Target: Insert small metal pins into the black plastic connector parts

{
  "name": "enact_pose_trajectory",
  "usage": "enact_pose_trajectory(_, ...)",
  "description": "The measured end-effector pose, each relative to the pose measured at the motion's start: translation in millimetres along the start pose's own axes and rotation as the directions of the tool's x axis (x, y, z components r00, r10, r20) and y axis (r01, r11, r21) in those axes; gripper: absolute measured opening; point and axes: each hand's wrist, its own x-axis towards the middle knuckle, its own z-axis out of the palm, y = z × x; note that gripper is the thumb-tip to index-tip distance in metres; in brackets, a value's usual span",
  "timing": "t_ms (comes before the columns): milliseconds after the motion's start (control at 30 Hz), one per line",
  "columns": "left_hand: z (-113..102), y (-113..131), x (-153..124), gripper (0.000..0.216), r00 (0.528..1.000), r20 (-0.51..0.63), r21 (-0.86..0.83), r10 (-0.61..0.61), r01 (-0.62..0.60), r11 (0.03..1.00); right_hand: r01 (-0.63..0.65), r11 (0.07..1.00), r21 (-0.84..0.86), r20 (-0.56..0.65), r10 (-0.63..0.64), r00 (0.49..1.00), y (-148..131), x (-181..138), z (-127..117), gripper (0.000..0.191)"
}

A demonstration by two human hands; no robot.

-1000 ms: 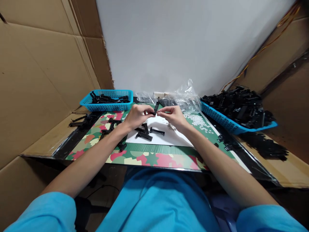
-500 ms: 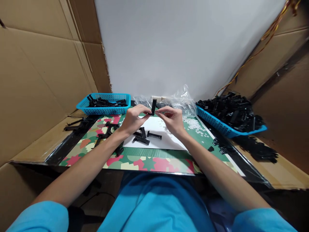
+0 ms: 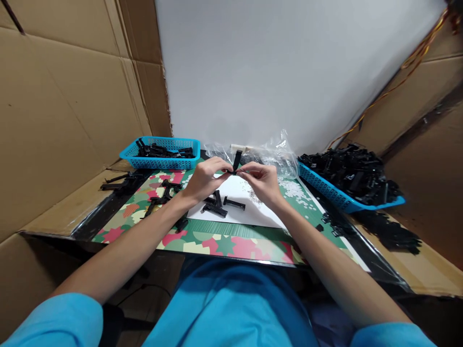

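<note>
Holding one black part [image 3: 238, 159]: left hand [image 3: 207, 179] (two baskets [image 3: 162, 163] [image 3: 323, 186] flanking).

1. Left hand [image 3: 207, 180] plus right hand [image 3: 263, 183]: 2, center.
2. Held black part [image 3: 237, 159]: 1, center.
3. White sheet [image 3: 255, 217]: 1, below center.
4. Black parts [image 3: 215, 210] on sheet: 4.
5. Blue baskets [image 3: 162, 164]: 2, mid-left, mid-right.
6. White discs [image 3: 293, 188]: uncountable.

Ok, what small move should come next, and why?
Perhaps a gentle press of the right hand against the lower end of the black part, with the left hand steadying it: both hands' fingers are at that end, while its upper end stands free. Whether the right fingers grip anything is unclear.
</note>
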Motion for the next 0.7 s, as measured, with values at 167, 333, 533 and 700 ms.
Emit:
enact_pose_trajectory(167,-0.2,2.5,1.3,0.007,0.997,-0.046,-0.025,0.061,-0.062,0.998,-0.052,0.991,0.127,-0.002,0.053,0.999,0.1,-0.5,1.4,0.029)
enact_pose_trajectory(333,1.1,5.2,2.5,0.005,0.988,-0.079,-0.054,0.130,-0.134,0.989,-0.091,0.969,0.232,0.001,0.093,0.996,-7.0,-2.6,2.0,0.029)
enact_pose_trajectory(533,3.5,5.4,1.2,0.005,0.987,-0.097,-0.042,0.125,-0.129,0.991,-0.107,0.943,0.316,0.003,0.112,0.994,-6.2,-3.3,1.7,0.025)
enact_pose_trajectory(700,2.6,8.7,2.2,0.005,0.981,-0.130,-0.027,0.141,-0.145,0.989,-0.161,0.921,0.356,0.031,0.160,0.987,-2.0,-2.2,1.6,0.029)
